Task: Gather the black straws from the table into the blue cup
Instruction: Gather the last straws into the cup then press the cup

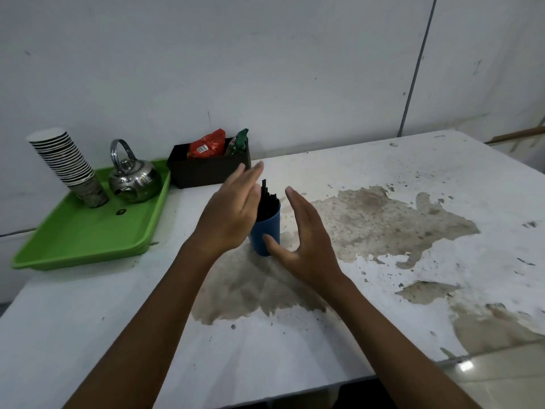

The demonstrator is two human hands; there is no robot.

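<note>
At frame centre the blue cup (pixel 265 231) stands on the counter (pixel 383 178), black straws (pixel 267 199) bunched upright inside. Left hand (pixel 228 214) and right hand (pixel 300 240) flank it, each grip spread open, empty. Best steady the cup low and avoid knocking the straw tips.

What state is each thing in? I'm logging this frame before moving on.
blue cup: upright, holding straws
black straws: standing in cup
left hand: open, beside cup
right hand: open, beside cup
kettle: lid on
paper cups: stacked, tilted
black box: open, holding packets
</note>
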